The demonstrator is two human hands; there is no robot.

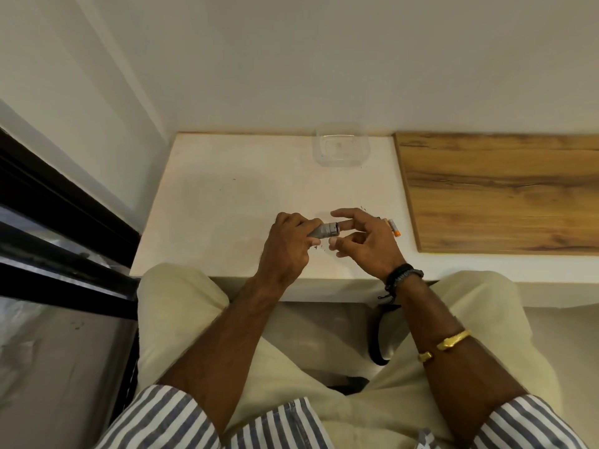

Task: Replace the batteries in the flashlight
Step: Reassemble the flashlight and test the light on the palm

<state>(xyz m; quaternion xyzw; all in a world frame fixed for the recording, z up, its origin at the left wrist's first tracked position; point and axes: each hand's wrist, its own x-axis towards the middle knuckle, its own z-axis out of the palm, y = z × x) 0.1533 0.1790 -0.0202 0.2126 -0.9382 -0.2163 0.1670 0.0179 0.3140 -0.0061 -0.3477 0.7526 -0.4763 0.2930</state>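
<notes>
Flashlight [324, 231], gripped in left hand [287, 251]; long axis pointing right into right hand [363, 241], fingers loosely spread, seemingly empty.

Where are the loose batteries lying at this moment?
In the head view the batteries lie on the white table on the person's right side, just beyond the right hand and close to the edge of the wooden board.

A person is wearing blue-and-white striped sleeves [155, 416] and cream trousers [181, 303]. The flashlight [324, 231] is showing grey, the desk [227, 196] white, the batteries [393, 227] white with orange tips.
</notes>
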